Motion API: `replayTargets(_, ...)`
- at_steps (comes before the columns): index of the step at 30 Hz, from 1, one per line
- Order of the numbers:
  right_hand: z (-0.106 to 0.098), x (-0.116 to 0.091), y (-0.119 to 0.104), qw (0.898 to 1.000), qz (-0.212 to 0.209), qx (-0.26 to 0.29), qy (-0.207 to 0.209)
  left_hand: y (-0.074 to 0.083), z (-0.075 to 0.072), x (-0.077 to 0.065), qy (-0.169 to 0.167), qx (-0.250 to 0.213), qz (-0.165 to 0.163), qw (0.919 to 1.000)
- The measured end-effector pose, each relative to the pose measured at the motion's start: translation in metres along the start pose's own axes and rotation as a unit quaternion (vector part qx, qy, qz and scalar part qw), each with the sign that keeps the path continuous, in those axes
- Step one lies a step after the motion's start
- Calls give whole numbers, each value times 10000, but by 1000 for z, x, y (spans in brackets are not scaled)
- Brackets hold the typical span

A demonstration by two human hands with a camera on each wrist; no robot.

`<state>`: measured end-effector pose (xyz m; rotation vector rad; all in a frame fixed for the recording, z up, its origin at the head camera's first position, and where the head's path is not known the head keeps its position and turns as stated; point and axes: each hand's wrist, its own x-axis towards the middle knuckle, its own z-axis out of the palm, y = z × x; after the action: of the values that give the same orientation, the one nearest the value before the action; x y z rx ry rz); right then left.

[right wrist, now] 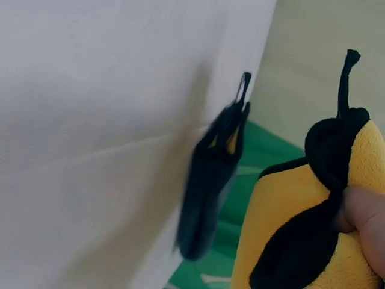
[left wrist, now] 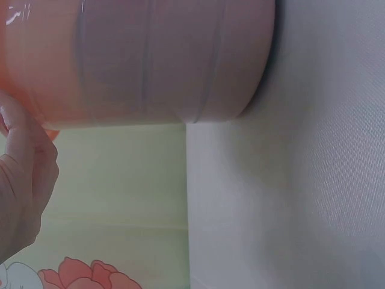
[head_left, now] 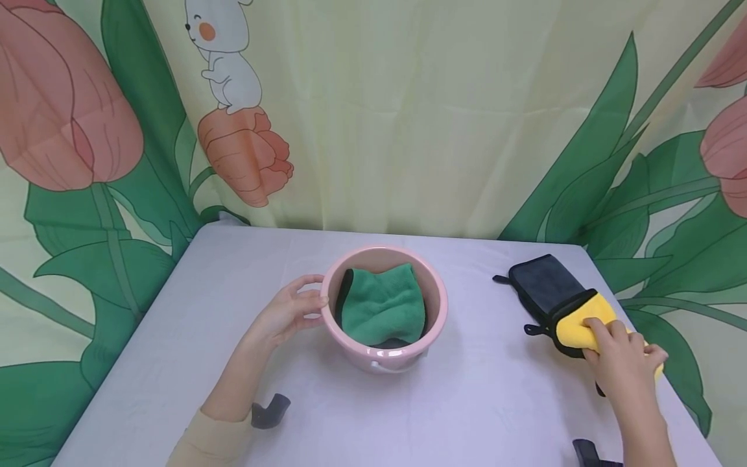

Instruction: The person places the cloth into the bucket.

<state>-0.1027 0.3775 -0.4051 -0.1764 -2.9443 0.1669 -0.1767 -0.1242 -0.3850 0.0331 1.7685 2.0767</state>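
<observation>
A pink bucket (head_left: 385, 253) stands mid-table with a folded green cloth (head_left: 382, 305) inside it. At its left side my left hand (head_left: 290, 308) grips the rim; the left wrist view shows the bucket's wall (left wrist: 168, 60) and the curled fingers (left wrist: 27, 144). Over at the right edge, my right hand (head_left: 624, 357) pinches a yellow cloth with black edging (head_left: 578, 327). In the right wrist view this yellow cloth (right wrist: 264, 223) bunches up under the thumb. Just behind it lies a dark grey folded cloth (head_left: 545, 285) with a black loop.
A dark curved piece (head_left: 271, 411) lies near my left forearm. Another dark object (head_left: 589, 451) sits at the front right, partly cut off by the frame. A white cloth covers the table (head_left: 478, 402), and a printed curtain (head_left: 397, 130) hangs behind it.
</observation>
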Motion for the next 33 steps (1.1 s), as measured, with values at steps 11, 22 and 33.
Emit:
replayTargets(11, -16, 27, -45, 9959, -752, 206, 451, 1, 1, 2, 9, 92, -63, 9999)
replayTargets(22, -39, 44, -107, 9778, -1782, 324, 1058, 3, 1, 1, 6, 79, -12, 10000)
replayTargets(33, -48, 52, -168, 9388, -3029, 561, 1542, 2, 0, 1, 38, 132, -42, 9999)
